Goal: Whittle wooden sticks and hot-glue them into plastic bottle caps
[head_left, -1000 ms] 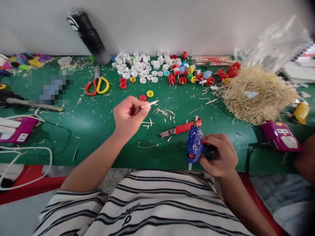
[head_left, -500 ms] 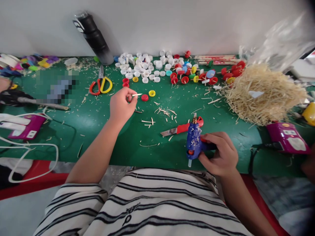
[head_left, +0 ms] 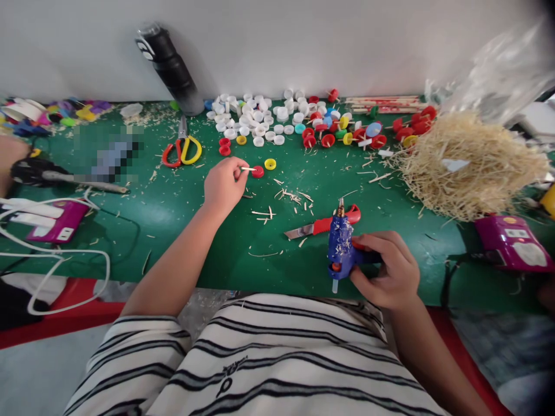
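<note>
My left hand (head_left: 225,185) pinches a short pale wooden stick (head_left: 247,169). The far end of the stick is at a small red bottle cap (head_left: 259,171); whether it is stuck to it I cannot tell. Just beyond lies a yellow cap (head_left: 270,164). Near the table's front edge, my right hand (head_left: 388,270) is wrapped around the handle of a blue hot glue gun (head_left: 340,245) flecked with wood bits. Its nozzle points away from me, and a clear glue stick pokes out of its back. Partly behind the gun lies a red utility knife (head_left: 322,225) with its blade out.
Scissors (head_left: 182,149) lie left of my left hand. Many loose white caps (head_left: 251,118) and red caps on sticks (head_left: 328,140) sit at the back. A black bottle (head_left: 176,75), a wood-shaving heap (head_left: 472,164) and purple power blocks (head_left: 514,242) stand around. Another person's hand (head_left: 13,162) is at left.
My left hand has shifted slightly right, bringing the stick's end to the red cap. My right hand keeps the glue gun in about the same place. The view has tilted a little.
</note>
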Demonstrator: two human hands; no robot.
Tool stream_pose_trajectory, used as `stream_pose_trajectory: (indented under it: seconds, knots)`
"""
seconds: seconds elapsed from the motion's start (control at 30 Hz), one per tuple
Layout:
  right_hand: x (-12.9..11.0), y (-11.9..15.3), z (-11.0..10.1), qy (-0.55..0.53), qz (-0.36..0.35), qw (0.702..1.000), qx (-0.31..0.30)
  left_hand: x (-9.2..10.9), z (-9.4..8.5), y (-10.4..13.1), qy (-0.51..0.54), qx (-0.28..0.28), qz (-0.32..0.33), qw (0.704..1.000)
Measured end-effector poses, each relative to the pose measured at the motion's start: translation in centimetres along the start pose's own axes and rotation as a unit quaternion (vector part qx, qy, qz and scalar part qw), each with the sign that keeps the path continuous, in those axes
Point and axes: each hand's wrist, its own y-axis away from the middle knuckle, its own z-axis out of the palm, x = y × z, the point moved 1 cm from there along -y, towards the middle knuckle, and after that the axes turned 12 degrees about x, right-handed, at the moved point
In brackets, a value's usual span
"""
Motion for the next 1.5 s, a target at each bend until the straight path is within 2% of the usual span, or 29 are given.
stream_pose_trajectory:
  seconds: [0.23,0.57,0.7,0.93,1.17,1.3,1.4,1.43,1.5]
  knots:
    - [0.2,0.2,0.0,0.001,-0.003,1.000,-0.012,0.5,0.4,0.4,-0.039,-0.009,0.018,0.999]
    - [0.0,-0.1,0.1,-0.004,-0.001,1.000,-0.007,0.4,0.4,0.3,-0.002,0.063,0.047,0.997]
    - [0.0,0.0,0.1,-0.003,0.003,1.000,-0.007,0.4,0.4,0.4,0.002,0.069,0.047,0.997]
    - [0.0,0.0,0.1,-0.005,-0.001,1.000,-0.005,0.4,0.7,0.2,-0.020,0.018,0.020,0.999]
    - [0.1,-0.1,0.0,-0.005,-0.008,1.000,-0.007,0.8,0.6,0.6,0.016,-0.018,0.019,1.000]
    - [0.2,0.0,0.0,-0.006,-0.011,1.000,-0.005,1.6,0.2,1.1,0.068,-0.046,0.087,0.993]
    - [0.2,0.0,0.0,0.000,-0.005,1.000,-0.011,2.6,0.1,1.5,0.119,-0.095,0.140,0.978]
    - [0.2,0.0,0.0,0.001,-0.004,1.000,-0.011,3.0,0.1,1.6,0.142,-0.106,0.130,0.976]
    - [0.1,0.0,0.0,0.001,-0.003,1.000,-0.008,3.5,0.0,1.4,0.201,-0.097,0.070,0.972]
